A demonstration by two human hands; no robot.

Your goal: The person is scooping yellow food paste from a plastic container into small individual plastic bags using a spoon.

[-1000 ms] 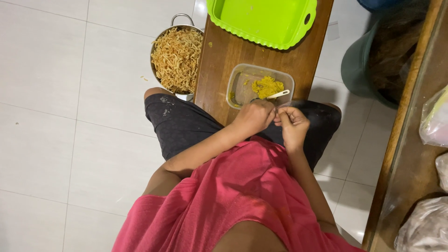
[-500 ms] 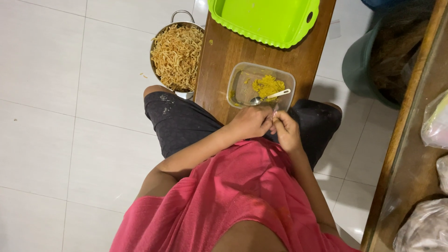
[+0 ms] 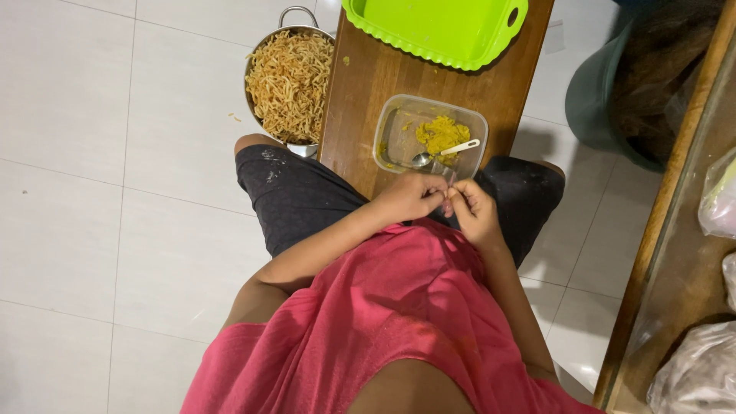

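Head view: left hand (image 3: 410, 198) and right hand (image 3: 471, 211) pinch a small pinkish piece (image 3: 447, 201) together over the lap, just below the clear container (image 3: 429, 138) on the table (image 3: 368, 84), keeping filling within reach.

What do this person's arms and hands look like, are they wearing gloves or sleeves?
No gloves: the left hand and right hand are bare, with no rings, watch or bands visible. Both arms are bare too; the pink top seems sleeveless. Dark shorts cover the thighs.
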